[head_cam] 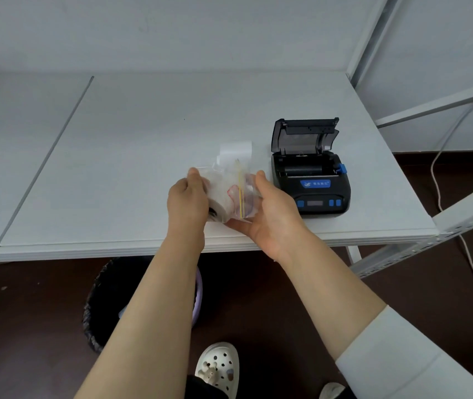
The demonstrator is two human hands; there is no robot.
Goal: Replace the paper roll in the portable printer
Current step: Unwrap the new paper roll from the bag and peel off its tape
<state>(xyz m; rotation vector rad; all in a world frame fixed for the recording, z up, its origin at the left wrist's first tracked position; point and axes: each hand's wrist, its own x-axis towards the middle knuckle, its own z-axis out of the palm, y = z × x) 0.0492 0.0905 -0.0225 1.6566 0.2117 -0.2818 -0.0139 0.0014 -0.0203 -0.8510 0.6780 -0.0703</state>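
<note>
Holding a paper roll [220, 197] inside a clear plastic bag [242, 194], we stand at the white table [131, 156] in the head view, the only view we have. Our left hand [188, 200] wraps around the roll from the left side, and our right hand [270, 208] supports the bag from below and from the right, with the fingers curled on the plastic. Both hands are closed on this package, just above the table near its front edge. A loose strip of paper [236, 151] stands up behind the bag.

The portable printer [311, 180] sits just to the right of our right hand, and its lid [304, 136] is open and upright. The paper compartment looks empty, but it is dark and we cannot be sure.

We judge that the step in hand is taking the new roll out of the bag. The next move calls for pulling the roll free and then placing it in the open compartment.

A blue label [315, 184] on the printer carries white characters and a small logo, but they are too small for us to read. A yellow line [240, 191] runs down the bag, without any writing we can see.
</note>
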